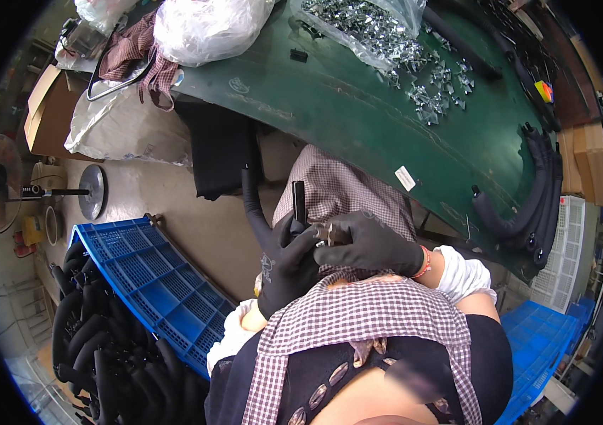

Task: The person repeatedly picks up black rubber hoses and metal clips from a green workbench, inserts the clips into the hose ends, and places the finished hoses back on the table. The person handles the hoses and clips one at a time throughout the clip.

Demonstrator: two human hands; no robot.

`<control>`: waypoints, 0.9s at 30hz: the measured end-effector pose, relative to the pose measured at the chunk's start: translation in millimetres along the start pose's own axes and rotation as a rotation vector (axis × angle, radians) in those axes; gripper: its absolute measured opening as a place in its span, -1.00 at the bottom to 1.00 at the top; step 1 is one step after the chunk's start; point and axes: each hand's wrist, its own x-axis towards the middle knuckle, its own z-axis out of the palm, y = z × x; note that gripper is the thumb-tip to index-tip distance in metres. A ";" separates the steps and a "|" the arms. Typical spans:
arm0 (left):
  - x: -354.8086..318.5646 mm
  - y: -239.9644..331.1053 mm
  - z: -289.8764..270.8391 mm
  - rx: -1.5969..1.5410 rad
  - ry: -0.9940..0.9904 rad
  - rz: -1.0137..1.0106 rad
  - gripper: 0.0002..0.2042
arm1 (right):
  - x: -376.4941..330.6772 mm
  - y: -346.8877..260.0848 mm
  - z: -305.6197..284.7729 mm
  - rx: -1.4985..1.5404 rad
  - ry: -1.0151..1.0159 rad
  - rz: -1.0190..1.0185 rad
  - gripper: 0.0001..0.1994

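Note:
My left hand, in a black glove, is closed round a black foam-covered tube over my lap. A smooth black tube end stands up from the same grip; whether both are one bent piece is hidden by the hand. My right hand, also gloved in black, has its fingers pinched on a small shiny metal clip. The clip sits beside the left fingertips, close to the tube end. Loose metal clips of similar shine lie on the green table.
A plastic bag of clips lies spilled at the table's far side. Several foam-covered tubes rest at its right end. On my left, a blue crate leans beside piled black tubes. A fan stands farther left.

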 end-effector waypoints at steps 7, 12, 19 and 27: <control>0.5 8.9 2.5 0.053 -0.041 -0.052 -0.60 | -3.5 -0.5 6.8 0.054 0.080 0.059 -0.66; -9.2 4.1 1.5 0.074 -0.127 -0.041 -0.58 | -7.3 13.4 -1.4 -0.038 0.037 -0.060 -0.67; -22.4 18.0 1.2 -0.205 -0.173 -0.311 -0.41 | 1.8 -5.2 -50.1 -0.184 -0.004 -0.060 -0.76; -26.1 20.1 -9.4 -0.212 -0.386 -0.418 -0.58 | 27.8 -15.3 -65.3 -0.330 -0.406 -0.069 -0.60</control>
